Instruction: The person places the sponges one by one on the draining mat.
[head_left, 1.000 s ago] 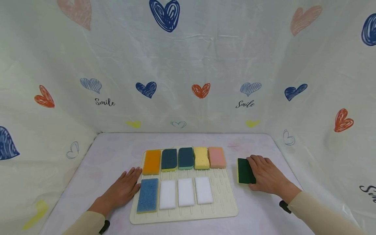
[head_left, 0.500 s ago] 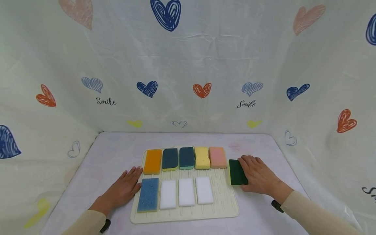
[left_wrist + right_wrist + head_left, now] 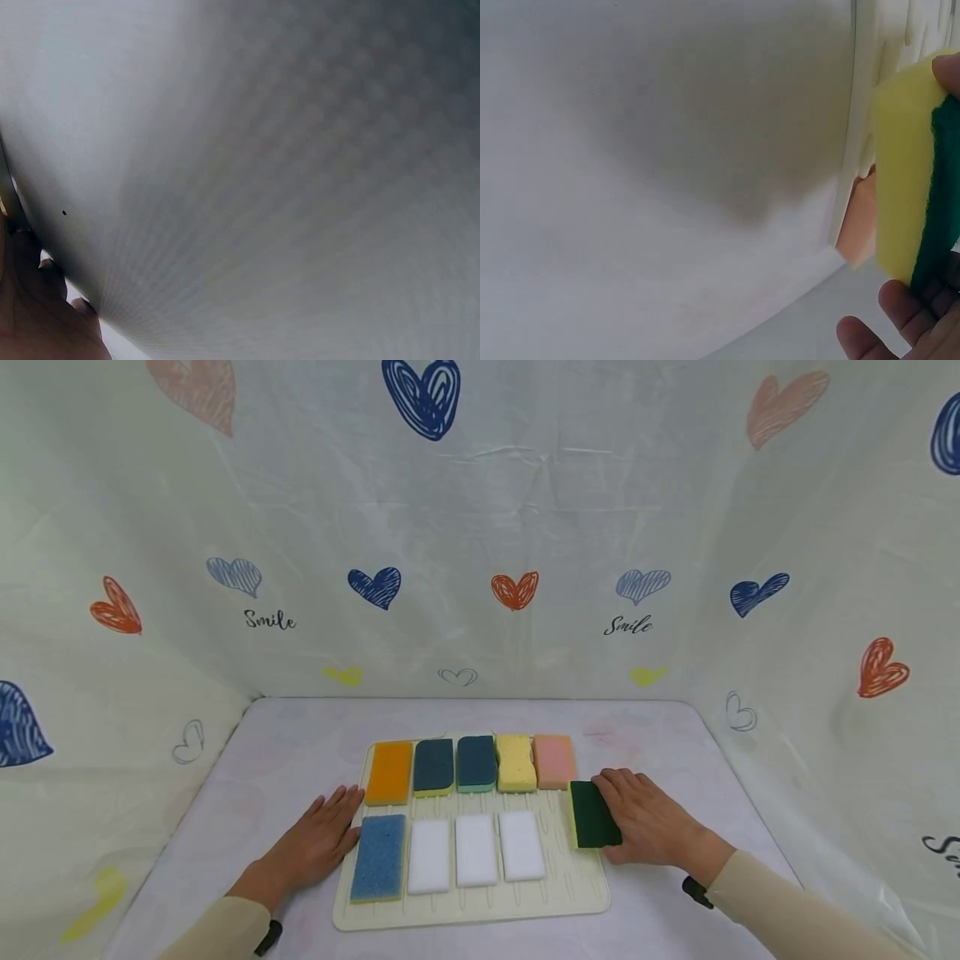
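My right hand (image 3: 651, 822) grips a yellow sponge with a dark green scouring face (image 3: 595, 815), thumb at one end and fingers at the other. The sponge is over the right edge of a cream ribbed tray (image 3: 468, 907). In the right wrist view its yellow foam side (image 3: 904, 165) shows above the tray rim. My left hand (image 3: 315, 839) lies flat with straight fingers at the tray's left edge, beside a blue sponge (image 3: 378, 858) and just below an orange sponge (image 3: 389, 773). The left wrist view mostly shows blurred pale surface, with part of the hand (image 3: 49, 322) at lower left.
Across the tray's back row, two dark teal sponges (image 3: 432, 767), a yellow notched sponge (image 3: 515, 763) and a pink sponge (image 3: 554, 762) follow the orange one. Three white sponges (image 3: 428, 857) lie in the front row right of the blue one. A heart-printed curtain (image 3: 480, 527) surrounds the table.
My right hand has carried the green-faced sponge leftward and slightly nearer, from the table right of the tray to over its right edge. The left hand has stayed in place.
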The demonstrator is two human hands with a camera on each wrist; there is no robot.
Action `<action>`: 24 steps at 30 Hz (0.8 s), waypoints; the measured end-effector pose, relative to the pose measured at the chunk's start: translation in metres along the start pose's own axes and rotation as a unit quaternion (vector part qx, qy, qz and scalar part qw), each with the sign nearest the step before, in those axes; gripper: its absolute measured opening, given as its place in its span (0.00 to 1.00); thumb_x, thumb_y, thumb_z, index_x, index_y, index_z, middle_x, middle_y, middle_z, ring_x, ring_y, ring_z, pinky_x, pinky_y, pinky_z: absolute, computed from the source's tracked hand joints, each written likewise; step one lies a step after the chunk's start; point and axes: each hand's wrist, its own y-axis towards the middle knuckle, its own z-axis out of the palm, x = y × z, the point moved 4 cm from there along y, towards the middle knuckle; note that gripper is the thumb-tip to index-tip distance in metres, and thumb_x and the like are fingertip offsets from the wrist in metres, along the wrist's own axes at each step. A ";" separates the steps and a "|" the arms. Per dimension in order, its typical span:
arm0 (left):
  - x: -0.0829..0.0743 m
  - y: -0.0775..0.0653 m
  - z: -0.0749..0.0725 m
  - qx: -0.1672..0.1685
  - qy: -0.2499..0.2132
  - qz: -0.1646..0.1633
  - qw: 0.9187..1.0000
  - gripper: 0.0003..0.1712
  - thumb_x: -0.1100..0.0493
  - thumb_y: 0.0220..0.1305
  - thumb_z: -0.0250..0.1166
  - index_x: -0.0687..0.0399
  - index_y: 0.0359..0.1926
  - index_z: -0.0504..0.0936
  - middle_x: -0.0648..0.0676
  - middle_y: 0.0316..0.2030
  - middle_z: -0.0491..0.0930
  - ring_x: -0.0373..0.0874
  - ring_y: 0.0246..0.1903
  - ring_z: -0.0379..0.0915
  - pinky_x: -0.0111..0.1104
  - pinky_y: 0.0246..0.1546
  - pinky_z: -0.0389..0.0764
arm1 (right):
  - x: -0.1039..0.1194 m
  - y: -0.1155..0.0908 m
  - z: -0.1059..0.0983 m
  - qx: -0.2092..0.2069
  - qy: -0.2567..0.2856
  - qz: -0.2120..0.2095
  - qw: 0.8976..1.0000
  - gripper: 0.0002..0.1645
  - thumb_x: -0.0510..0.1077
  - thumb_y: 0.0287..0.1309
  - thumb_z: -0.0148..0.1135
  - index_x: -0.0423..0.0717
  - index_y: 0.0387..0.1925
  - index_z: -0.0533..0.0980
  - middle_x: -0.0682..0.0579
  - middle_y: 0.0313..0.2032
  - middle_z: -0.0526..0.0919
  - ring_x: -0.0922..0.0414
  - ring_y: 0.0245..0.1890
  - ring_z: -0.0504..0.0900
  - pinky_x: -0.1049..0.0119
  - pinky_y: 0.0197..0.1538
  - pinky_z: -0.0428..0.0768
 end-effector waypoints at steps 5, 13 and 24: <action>-0.001 0.000 -0.001 0.004 -0.003 -0.003 1.000 0.39 0.48 0.83 0.54 0.63 0.83 0.55 0.64 0.81 0.58 0.65 0.80 0.52 0.64 0.78 0.54 | 0.008 0.002 0.002 0.020 0.022 -0.012 0.999 0.61 0.74 0.46 0.73 0.38 0.70 0.67 0.42 0.64 0.76 0.47 0.61 0.76 0.46 0.65 0.80; 0.000 0.000 -0.001 -0.005 0.005 0.003 1.000 0.39 0.48 0.83 0.54 0.63 0.82 0.56 0.64 0.81 0.59 0.65 0.80 0.53 0.64 0.78 0.54 | 0.021 0.004 0.008 0.060 0.042 -0.020 0.997 0.61 0.74 0.48 0.72 0.39 0.72 0.67 0.43 0.66 0.74 0.47 0.63 0.76 0.45 0.67 0.79; 0.001 0.001 0.002 -0.005 0.006 0.001 1.000 0.39 0.47 0.83 0.54 0.62 0.82 0.56 0.63 0.81 0.59 0.65 0.80 0.52 0.64 0.78 0.54 | 0.030 0.009 0.015 0.094 0.067 -0.016 0.993 0.59 0.74 0.48 0.71 0.42 0.72 0.67 0.46 0.66 0.75 0.49 0.63 0.76 0.45 0.67 0.79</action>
